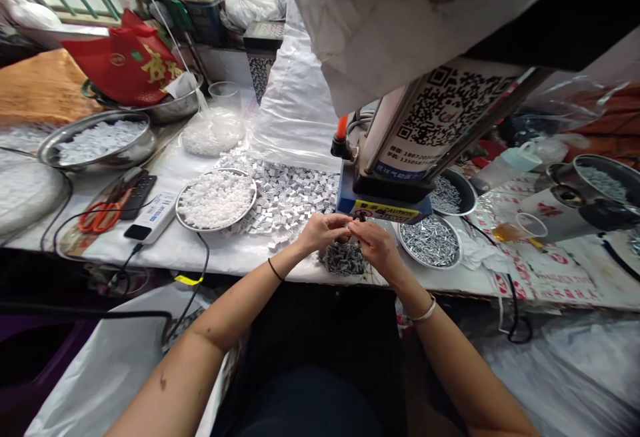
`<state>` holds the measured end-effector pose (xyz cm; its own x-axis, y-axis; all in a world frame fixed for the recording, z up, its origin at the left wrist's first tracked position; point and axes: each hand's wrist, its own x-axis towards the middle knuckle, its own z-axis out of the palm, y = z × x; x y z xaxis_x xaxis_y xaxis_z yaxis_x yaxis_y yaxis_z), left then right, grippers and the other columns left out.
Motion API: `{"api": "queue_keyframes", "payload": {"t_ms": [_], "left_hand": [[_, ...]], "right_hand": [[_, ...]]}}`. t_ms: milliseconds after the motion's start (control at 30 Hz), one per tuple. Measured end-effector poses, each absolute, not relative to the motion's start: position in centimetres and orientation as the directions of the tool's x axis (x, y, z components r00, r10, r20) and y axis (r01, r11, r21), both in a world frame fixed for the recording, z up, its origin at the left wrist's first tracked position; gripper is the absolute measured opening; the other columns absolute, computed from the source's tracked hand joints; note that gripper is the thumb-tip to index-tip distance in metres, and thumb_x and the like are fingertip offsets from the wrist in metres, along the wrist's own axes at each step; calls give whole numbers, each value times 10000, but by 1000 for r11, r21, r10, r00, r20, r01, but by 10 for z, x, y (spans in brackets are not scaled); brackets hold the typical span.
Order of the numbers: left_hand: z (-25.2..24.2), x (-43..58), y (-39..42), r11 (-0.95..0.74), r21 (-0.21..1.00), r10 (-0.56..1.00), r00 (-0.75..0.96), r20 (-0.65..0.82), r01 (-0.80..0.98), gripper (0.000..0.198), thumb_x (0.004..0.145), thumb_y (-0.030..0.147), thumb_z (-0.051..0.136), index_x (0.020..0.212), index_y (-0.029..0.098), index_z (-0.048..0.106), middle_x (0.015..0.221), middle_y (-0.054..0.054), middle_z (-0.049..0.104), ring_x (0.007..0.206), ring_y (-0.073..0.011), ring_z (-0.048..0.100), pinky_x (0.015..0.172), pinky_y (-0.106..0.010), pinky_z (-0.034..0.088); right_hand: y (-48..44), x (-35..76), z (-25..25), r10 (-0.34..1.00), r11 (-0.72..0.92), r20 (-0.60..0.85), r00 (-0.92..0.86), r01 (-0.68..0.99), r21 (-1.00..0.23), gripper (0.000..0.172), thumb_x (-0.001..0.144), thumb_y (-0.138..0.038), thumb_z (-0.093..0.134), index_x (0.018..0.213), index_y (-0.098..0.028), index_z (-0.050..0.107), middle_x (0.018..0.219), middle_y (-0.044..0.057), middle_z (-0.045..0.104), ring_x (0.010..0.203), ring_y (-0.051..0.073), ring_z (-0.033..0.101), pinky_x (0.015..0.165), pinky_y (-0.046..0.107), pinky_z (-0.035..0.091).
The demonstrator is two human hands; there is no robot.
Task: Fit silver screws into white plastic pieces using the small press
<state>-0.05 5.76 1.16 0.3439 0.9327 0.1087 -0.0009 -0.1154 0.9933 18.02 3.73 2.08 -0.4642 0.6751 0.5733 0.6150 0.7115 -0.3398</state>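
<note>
My left hand [323, 233] and my right hand [375, 247] meet at the table edge, just in front of the blue base of a small bench press [383, 200]. Their fingertips pinch a small dark part [361, 218], mostly hidden by my fingers. Below them lies a heap of dark grey metal parts [345, 258]. To the left, a steel plate of white beads [216, 200] rests among scattered small silver-and-white squares [285, 200]. To the right stand a steel dish of silver pins [430, 241] and a dark bowl of similar pins [453, 193].
The press column with a QR code label [440, 117] rises at the right, under hanging white cloth [400, 17]. Orange scissors [100, 217], a white power strip [155, 217] and black cables lie at the left. A steel basin of white pieces [95, 140] stands behind them.
</note>
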Motion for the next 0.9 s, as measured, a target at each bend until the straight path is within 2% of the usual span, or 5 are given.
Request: {"api": "queue_keyframes", "payload": {"t_ms": [167, 400, 533, 700, 900], "left_hand": [[2, -6, 61, -85, 996, 908, 409, 91, -33, 400, 708, 363, 695, 1037, 136, 667, 814, -55, 718, 699, -161, 678, 684, -263, 541], [7, -2, 62, 9, 994, 917, 398, 36, -109, 370, 627, 360, 750, 916, 138, 690, 786, -47, 711, 673, -143, 660, 670, -247, 536], [11, 0, 63, 45, 997, 935, 355, -17, -70, 378, 566, 356, 784, 853, 128, 692, 712, -36, 701, 624, -127, 638, 627, -231, 528], [11, -2, 65, 24, 1000, 932, 363, -20, -7, 354, 593, 338, 766, 868, 127, 694, 734, -34, 707, 645, -122, 637, 654, -228, 525], [18, -2, 66, 10, 1000, 922, 387, -4, -12, 330, 570, 319, 772, 830, 132, 694, 706, -16, 701, 637, -128, 636, 635, -222, 515]], "right_hand": [[36, 178, 22, 730, 668, 530, -433, 616, -418, 323, 866, -96, 449, 1061, -226, 671, 986, 49, 718, 899, 186, 660, 807, 330, 538], [30, 181, 25, 829, 548, 457, -323, 633, -547, 321, 879, -161, 448, 1122, -234, 644, 1057, 43, 705, 978, 191, 655, 856, 327, 527], [21, 213, 2, 877, 361, 449, -174, 854, -375, 390, 863, -116, 403, 1196, -184, 595, 1096, 99, 681, 1011, 233, 632, 894, 385, 512], [0, 246, -44, 888, 352, 334, -318, 935, -47, 550, 741, 10, 371, 1272, -31, 508, 1260, 193, 573, 1216, 301, 479, 1006, 438, 439], [2, 250, -51, 884, 354, 339, -323, 935, -31, 569, 731, -9, 383, 1285, -67, 499, 1244, 177, 583, 1189, 288, 493, 992, 438, 453]]}}
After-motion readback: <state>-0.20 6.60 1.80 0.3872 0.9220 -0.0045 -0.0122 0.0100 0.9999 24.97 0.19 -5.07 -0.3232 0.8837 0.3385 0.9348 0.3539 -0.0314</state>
